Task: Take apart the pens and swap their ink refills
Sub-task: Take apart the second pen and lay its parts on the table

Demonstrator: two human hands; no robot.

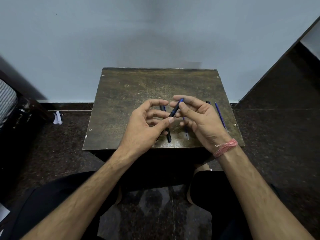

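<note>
Above the small worn wooden table (pixel 124 101) my right hand (pixel 199 116) pinches a short pen piece (pixel 176 109), black below and blue at its upper tip. My left hand (pixel 147 123) touches the piece's lower end with thumb and fingertips. A black pen barrel (pixel 168 135) lies on the table under my left hand. A thin blue refill (pixel 186 134) lies below my right hand, partly hidden by the fingers. Another blue refill (pixel 220 115) lies near the table's right edge. A black pen end (pixel 207 102) shows behind my right hand.
The table stands against a pale blue wall (pixel 155 32). Dark speckled floor surrounds it, with a scrap of white paper (pixel 57 117) at the left. A dark counter edge (pixel 277 75) rises at the right. My knees in black clothing sit below the table's front edge.
</note>
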